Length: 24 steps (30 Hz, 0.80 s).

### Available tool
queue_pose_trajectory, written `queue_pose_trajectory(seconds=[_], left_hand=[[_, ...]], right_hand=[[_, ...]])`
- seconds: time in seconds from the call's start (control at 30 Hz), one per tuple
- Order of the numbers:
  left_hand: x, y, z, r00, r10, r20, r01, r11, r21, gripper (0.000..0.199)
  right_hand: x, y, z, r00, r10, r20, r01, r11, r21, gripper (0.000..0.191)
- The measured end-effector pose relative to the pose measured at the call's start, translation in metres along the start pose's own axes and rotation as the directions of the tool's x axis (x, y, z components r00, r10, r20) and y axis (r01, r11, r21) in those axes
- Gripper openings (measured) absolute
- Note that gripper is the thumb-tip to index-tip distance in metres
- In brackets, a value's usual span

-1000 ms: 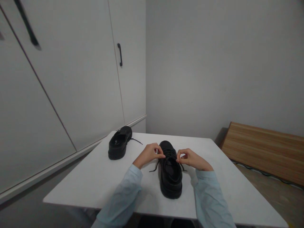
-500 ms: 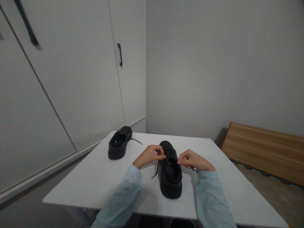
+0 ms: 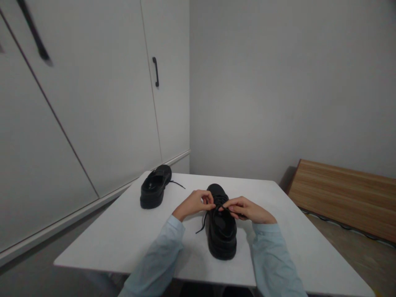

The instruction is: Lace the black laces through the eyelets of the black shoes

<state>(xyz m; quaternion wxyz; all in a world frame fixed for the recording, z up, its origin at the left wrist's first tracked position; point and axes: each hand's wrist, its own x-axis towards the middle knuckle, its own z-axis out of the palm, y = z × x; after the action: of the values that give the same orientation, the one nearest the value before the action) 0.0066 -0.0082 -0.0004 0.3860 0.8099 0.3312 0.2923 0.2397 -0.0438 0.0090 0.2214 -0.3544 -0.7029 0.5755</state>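
A black lace-up shoe (image 3: 222,243) stands on the white table with its toe pointing away from me. At the left side of its laces, my left hand (image 3: 198,202) pinches a black shoelace between thumb and forefinger. My right hand (image 3: 247,208) reaches over the shoe opening from the right, its fingers closed on the lace near the knot area. One lace end (image 3: 202,225) hangs down beside the shoe on the left. The matching black shoe (image 3: 152,194) rests at the table's far left, its lace trailing to the right.
The white table (image 3: 123,241) spreads beneath both shoes. White cabinet doors (image 3: 117,103) with black handles rise at the left, and a grey wall (image 3: 278,90) stands behind. A wood-grain panel (image 3: 343,194) lies beyond the table's right side.
My right hand has moved left, from beside the shoe to over its laces, bringing the lace across. My left hand has stayed nearly in place.
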Motion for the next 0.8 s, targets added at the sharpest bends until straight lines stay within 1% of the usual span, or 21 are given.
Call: queue_pose_trajectory(seconds=[0.07, 0.17, 0.27, 0.4, 0.47, 0.63, 0.7, 0.8], left_hand=[[0.000, 0.001, 0.000, 1.000, -0.011, 0.004, 0.011, 1.000, -0.005, 0.013], [0.000, 0.000, 0.000, 1.000, -0.013, 0.012, 0.013, 1.000, -0.013, 0.012], [0.000, -0.002, 0.001, 1.000, 0.002, 0.013, -0.002, 1.000, -0.024, 0.010], [0.000, -0.003, 0.002, 1.000, 0.022, -0.011, -0.022, 0.999, -0.033, 0.007], [0.000, -0.002, 0.003, 0.999, 0.029, -0.027, -0.030, 0.999, -0.037, 0.009], [-0.001, 0.002, 0.002, 0.996, 0.089, -0.029, -0.089, 0.996, -0.011, 0.014], [-0.001, 0.004, 0.001, 0.993, 0.119, -0.026, -0.118, 0.992, 0.039, 0.016], [0.000, 0.005, -0.001, 0.983, 0.175, -0.054, -0.167, 0.978, 0.125, 0.017]], right_hand=[[0.001, 0.002, 0.000, 1.000, -0.001, -0.024, 0.001, 1.000, 0.009, 0.041], [0.004, 0.004, 0.000, 0.996, -0.021, -0.091, 0.023, 0.999, 0.023, 0.044], [0.007, 0.004, 0.001, 0.988, -0.033, -0.149, 0.033, 0.999, -0.002, 0.047], [0.010, 0.005, 0.001, 0.972, -0.067, -0.227, 0.060, 0.997, -0.038, 0.048], [0.013, 0.007, 0.001, 0.963, -0.087, -0.256, 0.078, 0.996, -0.045, 0.048], [0.019, 0.014, -0.001, 0.959, -0.090, -0.269, 0.085, 0.996, -0.033, 0.049], [0.020, 0.016, -0.002, 0.959, -0.079, -0.273, 0.074, 0.997, -0.026, 0.048], [0.020, 0.017, -0.002, 0.960, -0.065, -0.273, 0.063, 0.998, -0.019, 0.049]])
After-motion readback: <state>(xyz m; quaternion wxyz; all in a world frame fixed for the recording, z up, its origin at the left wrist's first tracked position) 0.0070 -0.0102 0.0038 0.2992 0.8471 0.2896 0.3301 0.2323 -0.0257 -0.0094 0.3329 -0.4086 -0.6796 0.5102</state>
